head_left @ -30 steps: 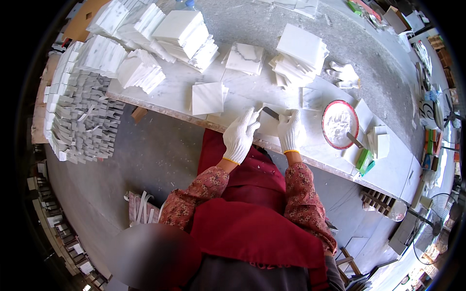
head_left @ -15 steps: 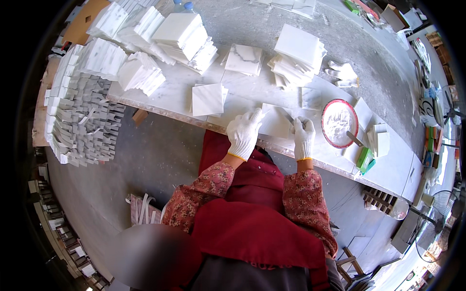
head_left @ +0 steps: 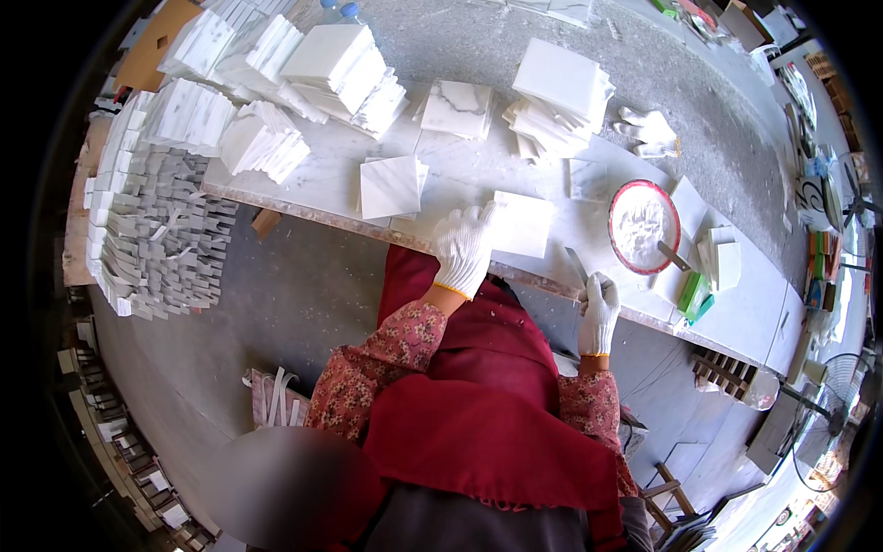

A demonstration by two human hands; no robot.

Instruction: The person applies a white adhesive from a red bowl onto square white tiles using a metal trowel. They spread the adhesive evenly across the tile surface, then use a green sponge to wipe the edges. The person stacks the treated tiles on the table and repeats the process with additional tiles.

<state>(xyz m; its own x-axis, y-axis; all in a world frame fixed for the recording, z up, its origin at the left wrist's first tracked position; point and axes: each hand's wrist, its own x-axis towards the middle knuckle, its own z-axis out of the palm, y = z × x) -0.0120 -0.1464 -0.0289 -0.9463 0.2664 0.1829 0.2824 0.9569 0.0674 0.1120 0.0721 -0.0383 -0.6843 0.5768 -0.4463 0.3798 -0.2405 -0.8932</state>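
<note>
One flat blade [head_left: 576, 266]: grips it in the closed right hand [head_left: 600, 315]. Places left hand [head_left: 463, 247], with fingers partly curled, at white tile [head_left: 522, 225] just to its right; cannot tell if pinching it. Has red-rimmed bowl [head_left: 612, 226] ahead of right hand.

Pale slab-topped bench [head_left: 322, 187] (front edge rough) bore a lone white tile [head_left: 523, 225]. Relative to it: red-rimmed bowl [head_left: 638, 221], 3 o'clock; veined tile pile [head_left: 457, 109], 11 o'clock; tile stack [head_left: 559, 83], 12 o'clock.
</note>
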